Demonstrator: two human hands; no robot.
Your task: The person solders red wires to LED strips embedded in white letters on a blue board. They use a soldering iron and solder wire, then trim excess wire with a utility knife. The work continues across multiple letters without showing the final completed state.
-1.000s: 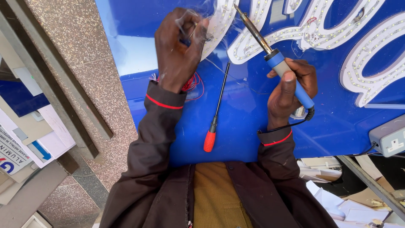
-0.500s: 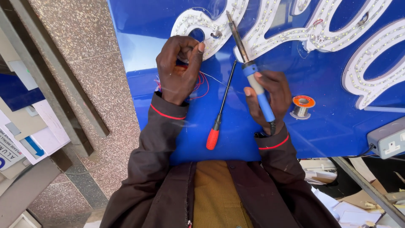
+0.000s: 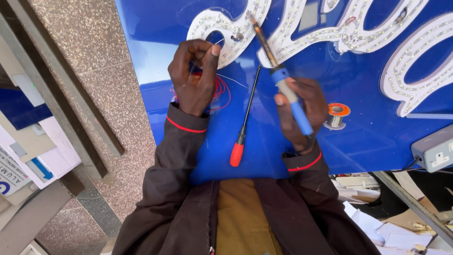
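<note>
Blue sign panel [image 3: 358, 137] with white lettering fills the upper frame, a red-handled screwdriver [image 3: 244, 127] lying at its centre. At centre right, the right hand [image 3: 302, 113] grips a blue-handled soldering iron [image 3: 281, 80]; left of centre, the left hand [image 3: 193, 78] pinches thin red wires [image 3: 222, 92], a solder spool [image 3: 337, 113] to the right.
</note>
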